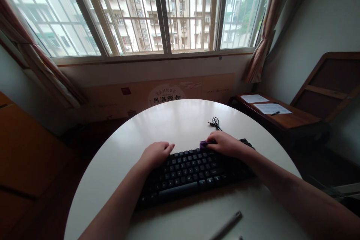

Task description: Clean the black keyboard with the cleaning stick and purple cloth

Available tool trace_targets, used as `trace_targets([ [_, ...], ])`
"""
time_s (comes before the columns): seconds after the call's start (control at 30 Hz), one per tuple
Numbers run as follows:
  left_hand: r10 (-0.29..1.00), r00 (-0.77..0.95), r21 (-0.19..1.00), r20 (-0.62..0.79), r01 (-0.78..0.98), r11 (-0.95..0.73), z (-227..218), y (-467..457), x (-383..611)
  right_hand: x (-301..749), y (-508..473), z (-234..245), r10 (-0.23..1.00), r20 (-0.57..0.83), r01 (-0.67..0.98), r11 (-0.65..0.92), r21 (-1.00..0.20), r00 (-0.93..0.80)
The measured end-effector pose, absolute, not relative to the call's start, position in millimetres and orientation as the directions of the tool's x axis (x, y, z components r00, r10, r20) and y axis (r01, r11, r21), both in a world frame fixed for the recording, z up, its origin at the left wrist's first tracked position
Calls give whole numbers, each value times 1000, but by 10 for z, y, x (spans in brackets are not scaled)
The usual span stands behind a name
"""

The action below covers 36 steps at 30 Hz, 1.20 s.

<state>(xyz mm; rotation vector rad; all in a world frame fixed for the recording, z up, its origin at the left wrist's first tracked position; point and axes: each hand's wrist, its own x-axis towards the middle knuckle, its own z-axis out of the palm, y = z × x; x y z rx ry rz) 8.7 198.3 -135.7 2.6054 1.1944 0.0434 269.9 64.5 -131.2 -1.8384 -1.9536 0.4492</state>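
Observation:
A black keyboard (194, 172) lies on a round white table (180, 123). My left hand (156, 153) rests on the keyboard's far left corner, its fingers curled over the edge. My right hand (225, 143) lies on the top row of keys and is closed on a small purple object (203, 144), which it presses against the keys. What the purple thing is, I cannot make out. The keyboard's black cable (215, 123) lies coiled on the table just beyond my right hand.
A grey pen-like stick (226, 225) lies near the table's front edge. A low wooden side table (281, 114) with papers and a pen stands at the right. A printed cardboard panel (165, 95) leans under the window behind the table.

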Motion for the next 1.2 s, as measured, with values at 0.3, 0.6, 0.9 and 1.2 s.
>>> trace_targets([
  [0.3, 750, 654, 263, -95, 744, -615, -1355, 1977, 89, 2774, 663, -1323, 994, 52, 840, 106, -532, -93],
  [0.6, 756, 646, 253, -104, 752, -608, -1344, 1974, 103, 2726, 678, -1349, 992, 88, 842, 121, -526, -88],
  [0.9, 761, 641, 246, -103, 757, -605, -1367, 1995, 98, 3130, 596, -1191, 976, 214, 862, 132, -490, -27],
  [1.2, 757, 645, 246, -104, 754, -609, -1378, 2009, 93, 3076, 600, -1262, 981, 85, 802, 193, -565, -176],
])
